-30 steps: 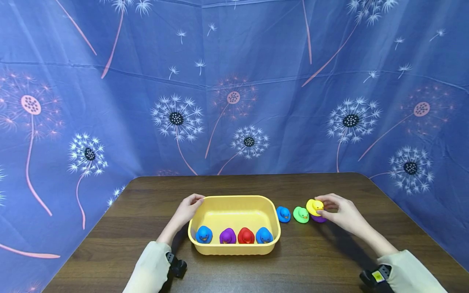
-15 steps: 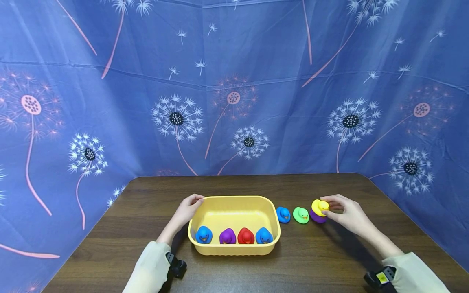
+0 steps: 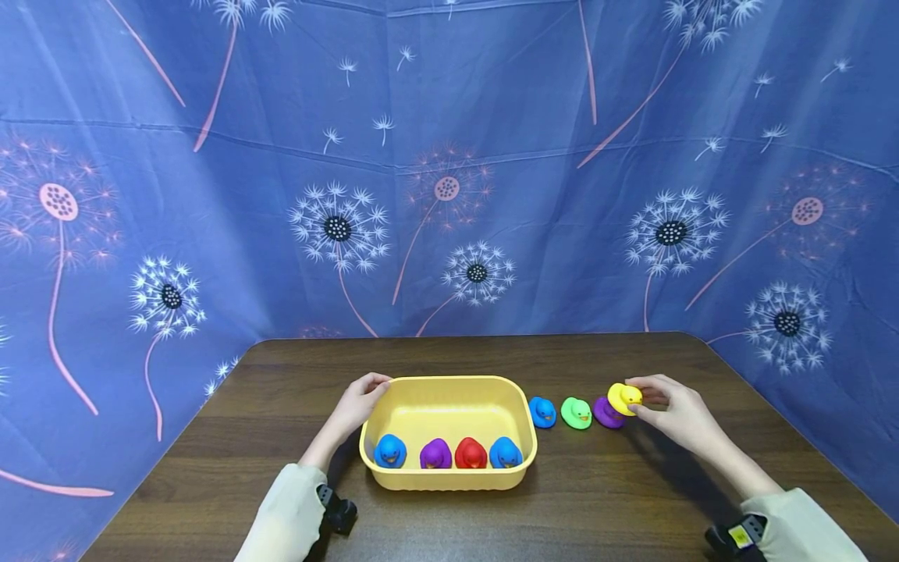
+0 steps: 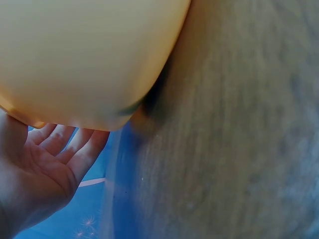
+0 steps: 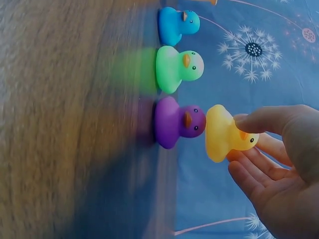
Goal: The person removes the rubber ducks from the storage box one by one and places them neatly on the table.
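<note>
A yellow rubber duck (image 3: 622, 399) is pinched between the thumb and fingers of my right hand (image 3: 674, 410). In the right wrist view the yellow duck (image 5: 222, 133) hangs above the table, close by the head of a purple rubber duck (image 5: 174, 122). To the left of that purple duck stand a green duck (image 3: 577, 414) and a blue duck (image 3: 543, 412), in a row. My left hand (image 3: 361, 404) grips the back left rim of a yellow plastic basin (image 3: 449, 479). In the left wrist view its fingers (image 4: 82, 154) lie behind the basin wall.
Inside the basin, along its front, sit a blue duck (image 3: 389, 451), a purple duck (image 3: 436, 453), a red duck (image 3: 471, 453) and another blue duck (image 3: 506, 453). The dark wooden table (image 3: 316, 359) ends at a blue dandelion-print cloth (image 3: 548, 234).
My right hand has carried the yellow duck rightward, from beside the green duck to above the right side of the purple one. My left hand stays on the basin rim.
</note>
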The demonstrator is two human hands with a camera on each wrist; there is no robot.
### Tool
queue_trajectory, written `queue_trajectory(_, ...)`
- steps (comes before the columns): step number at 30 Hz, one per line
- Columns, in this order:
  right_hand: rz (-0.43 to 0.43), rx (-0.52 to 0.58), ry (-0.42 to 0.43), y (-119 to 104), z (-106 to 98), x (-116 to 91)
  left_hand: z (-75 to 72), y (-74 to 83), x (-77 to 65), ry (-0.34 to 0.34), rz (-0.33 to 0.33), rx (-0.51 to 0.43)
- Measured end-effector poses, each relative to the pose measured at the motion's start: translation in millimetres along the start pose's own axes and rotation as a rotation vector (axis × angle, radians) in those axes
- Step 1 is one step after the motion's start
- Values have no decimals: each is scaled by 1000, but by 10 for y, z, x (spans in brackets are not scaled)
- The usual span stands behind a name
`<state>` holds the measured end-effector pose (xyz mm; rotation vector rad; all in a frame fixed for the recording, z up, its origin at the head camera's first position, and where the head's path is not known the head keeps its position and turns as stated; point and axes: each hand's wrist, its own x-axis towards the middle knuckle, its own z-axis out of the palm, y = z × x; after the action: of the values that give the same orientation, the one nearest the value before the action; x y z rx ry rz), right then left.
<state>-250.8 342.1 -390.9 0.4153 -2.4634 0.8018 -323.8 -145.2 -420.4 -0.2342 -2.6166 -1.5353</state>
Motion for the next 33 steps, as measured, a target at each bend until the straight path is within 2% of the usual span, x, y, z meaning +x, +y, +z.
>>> queue_trajectory(15,0,0,27,166,-40,-41,-3,5,-9,-3,0,16)
queue_trajectory(33,61,-46,-46,272,-7,-125,3,-2,-9,4,2,1)
